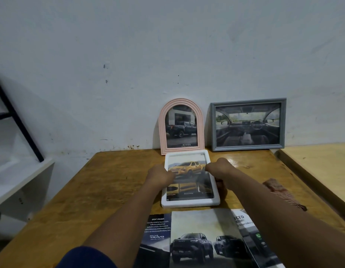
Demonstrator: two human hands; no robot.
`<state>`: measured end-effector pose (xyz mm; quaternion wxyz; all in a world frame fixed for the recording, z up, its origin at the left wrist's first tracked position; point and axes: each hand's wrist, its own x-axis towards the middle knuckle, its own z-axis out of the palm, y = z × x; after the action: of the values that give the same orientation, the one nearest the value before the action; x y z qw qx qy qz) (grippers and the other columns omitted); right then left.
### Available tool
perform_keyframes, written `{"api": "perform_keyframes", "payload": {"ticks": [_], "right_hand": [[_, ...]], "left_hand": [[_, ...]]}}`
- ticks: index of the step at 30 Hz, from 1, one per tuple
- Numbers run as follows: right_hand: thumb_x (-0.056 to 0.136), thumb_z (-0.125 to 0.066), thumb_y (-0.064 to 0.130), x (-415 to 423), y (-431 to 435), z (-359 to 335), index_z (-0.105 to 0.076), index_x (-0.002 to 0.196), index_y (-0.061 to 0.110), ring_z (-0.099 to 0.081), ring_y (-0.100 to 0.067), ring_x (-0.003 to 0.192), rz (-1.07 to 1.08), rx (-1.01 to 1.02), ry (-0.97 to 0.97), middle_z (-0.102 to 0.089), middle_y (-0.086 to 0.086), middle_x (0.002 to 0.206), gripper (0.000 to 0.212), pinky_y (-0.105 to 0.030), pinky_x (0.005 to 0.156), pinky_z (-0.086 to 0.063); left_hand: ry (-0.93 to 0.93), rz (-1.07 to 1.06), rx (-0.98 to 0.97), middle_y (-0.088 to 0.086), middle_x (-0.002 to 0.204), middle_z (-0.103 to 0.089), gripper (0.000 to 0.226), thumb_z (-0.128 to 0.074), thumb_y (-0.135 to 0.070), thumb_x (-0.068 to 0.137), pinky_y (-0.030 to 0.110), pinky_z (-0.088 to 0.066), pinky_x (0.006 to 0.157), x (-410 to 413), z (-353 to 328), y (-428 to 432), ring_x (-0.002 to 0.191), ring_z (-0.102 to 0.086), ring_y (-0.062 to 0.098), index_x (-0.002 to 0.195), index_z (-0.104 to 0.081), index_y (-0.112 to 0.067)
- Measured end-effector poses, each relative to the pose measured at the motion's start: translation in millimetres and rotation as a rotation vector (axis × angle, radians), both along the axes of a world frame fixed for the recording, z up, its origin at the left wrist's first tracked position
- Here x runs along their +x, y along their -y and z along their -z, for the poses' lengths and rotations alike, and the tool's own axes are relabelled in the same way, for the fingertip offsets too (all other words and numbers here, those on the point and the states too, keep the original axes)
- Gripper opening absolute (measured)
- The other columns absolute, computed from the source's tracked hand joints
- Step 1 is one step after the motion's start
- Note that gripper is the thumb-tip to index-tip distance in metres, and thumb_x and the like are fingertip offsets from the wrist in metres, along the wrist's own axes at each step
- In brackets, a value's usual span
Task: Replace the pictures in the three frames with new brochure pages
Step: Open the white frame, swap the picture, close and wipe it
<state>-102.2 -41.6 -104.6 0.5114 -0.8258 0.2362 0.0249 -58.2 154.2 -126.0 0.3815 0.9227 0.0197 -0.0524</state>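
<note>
- Well, gripping white frame (191, 203) at 9 with left hand (161, 176), at 3 with right hand (220, 171); could slip if tilted.
- Could bump pink frame (201, 132) at 12 over.

1. Plain indoor room here, more a home corner or back room than a shop floor, though I can't say for certain which.
2. The wall (167, 45) is bare pale paint, scuffed, with dark stains (133, 146) along its foot.
3. Worn wooden table (90, 190) pushed right against it, and a paler table (318, 163) just beside it on the right.
4. On the left, a white shelf unit (19, 180) with a black metal strut (17, 120) slanting above it.
5. Homely touches: a pink arched frame (162, 128) and a grey frame (212, 126) lean on the wall, a white frame (190, 203) is out on the table, and car brochure pages (198, 238) are spread at the near edge.
</note>
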Motion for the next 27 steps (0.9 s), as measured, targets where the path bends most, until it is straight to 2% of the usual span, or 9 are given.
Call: {"api": "perform_keyframes", "payload": {"ticks": [4,6,8,10,12,15,20,22,27], "right_hand": [[0.092,-0.063,0.026,3.5,-0.4,-17.6,-0.063,0.105,0.006,-0.066,-0.027,0.084,0.005,-0.004,0.221,-0.066,-0.013,0.096,0.024,-0.038,0.064,-0.057],[0.092,-0.062,0.028,3.5,-2.6,-26.7,-0.064,0.101,0.007,-0.066,-0.030,0.088,-0.017,-0.022,0.331,-0.067,-0.014,0.096,0.023,-0.047,0.073,-0.059],[0.092,-0.062,0.028,1.9,-5.3,-31.1,-0.061,0.111,0.011,-0.064,-0.025,0.093,-0.042,-0.060,0.404,-0.065,-0.010,0.104,0.025,-0.048,0.081,-0.058],[0.094,-0.061,0.024,0.2,-8.2,-28.6,-0.057,0.123,0.013,-0.062,-0.016,0.090,-0.068,-0.117,0.457,-0.064,-0.006,0.110,0.031,-0.039,0.077,-0.057],[0.097,-0.059,0.018,-2.2,-12.2,-20.4,-0.054,0.132,0.013,-0.059,-0.007,0.084,-0.091,-0.140,0.493,-0.062,-0.004,0.111,0.035,-0.023,0.065,-0.051],[0.097,-0.060,0.013,-4.6,-14.7,-5.3,-0.050,0.139,0.015,-0.060,-0.008,0.089,-0.096,-0.160,0.529,-0.057,-0.007,0.124,0.044,-0.015,0.060,-0.047],[0.094,-0.061,0.013,-11.9,-18.7,8.2,-0.044,0.145,0.023,-0.057,-0.020,0.115,-0.103,-0.186,0.566,-0.055,-0.005,0.131,0.055,-0.038,0.091,-0.057],[0.093,-0.062,0.015,-11.5,-21.3,10.3,-0.043,0.146,0.023,-0.057,-0.022,0.117,-0.109,-0.194,0.574,-0.053,-0.003,0.131,0.057,-0.044,0.094,-0.057],[0.093,-0.061,0.015,0.9,-43.2,-6.0,-0.040,0.149,0.019,-0.055,-0.024,0.115,-0.142,-0.216,0.587,-0.047,-0.005,0.131,0.059,-0.045,0.097,-0.054]], "left_hand": [[0.122,-0.047,-0.162,0.005,0.098,-0.069,0.020,-0.055,-0.019,0.098,0.030,-0.052,0.062,3.7,-20.3,-6.1,0.082,-0.066,0.019,0.112,-0.068,-0.013],[0.202,-0.071,-0.242,0.003,0.106,-0.067,0.021,-0.056,-0.018,0.099,0.029,-0.048,0.062,5.8,-31.8,-9.9,0.084,-0.062,0.016,0.118,-0.063,-0.013],[0.262,-0.084,-0.315,0.002,0.115,-0.064,0.028,-0.057,-0.016,0.100,0.026,-0.046,0.067,5.3,-37.8,-14.0,0.093,-0.060,0.016,0.127,-0.057,-0.013],[0.306,-0.081,-0.373,0.003,0.123,-0.062,0.035,-0.057,-0.014,0.100,0.025,-0.046,0.069,1.3,-39.1,-16.9,0.100,-0.058,0.017,0.135,-0.054,-0.014],[0.340,-0.076,-0.404,0.002,0.126,-0.060,0.040,-0.057,-0.012,0.101,0.019,-0.046,0.065,-4.6,-36.5,-19.8,0.099,-0.058,0.013,0.140,-0.050,-0.015],[0.384,-0.055,-0.419,-0.001,0.128,-0.059,0.046,-0.058,-0.010,0.101,0.015,-0.044,0.062,-12.1,-27.0,-24.6,0.094,-0.058,0.006,0.144,-0.047,-0.018],[0.379,-0.018,-0.456,-0.007,0.133,-0.050,0.067,-0.059,-0.009,0.100,0.023,-0.054,0.071,-25.3,-6.8,-27.3,0.113,-0.061,0.019,0.156,-0.031,-0.033],[0.375,-0.017,-0.452,-0.002,0.139,-0.048,0.075,-0.060,-0.007,0.099,0.031,-0.060,0.077,-26.5,-1.2,-26.8,0.113,-0.061,0.023,0.157,-0.025,-0.039],[0.376,-0.043,-0.441,0.002,0.146,-0.049,0.082,-0.059,-0.008,0.099,0.023,-0.054,0.066,-14.2,-8.7,-40.3,0.108,-0.059,0.016,0.161,-0.016,-0.039]]}}
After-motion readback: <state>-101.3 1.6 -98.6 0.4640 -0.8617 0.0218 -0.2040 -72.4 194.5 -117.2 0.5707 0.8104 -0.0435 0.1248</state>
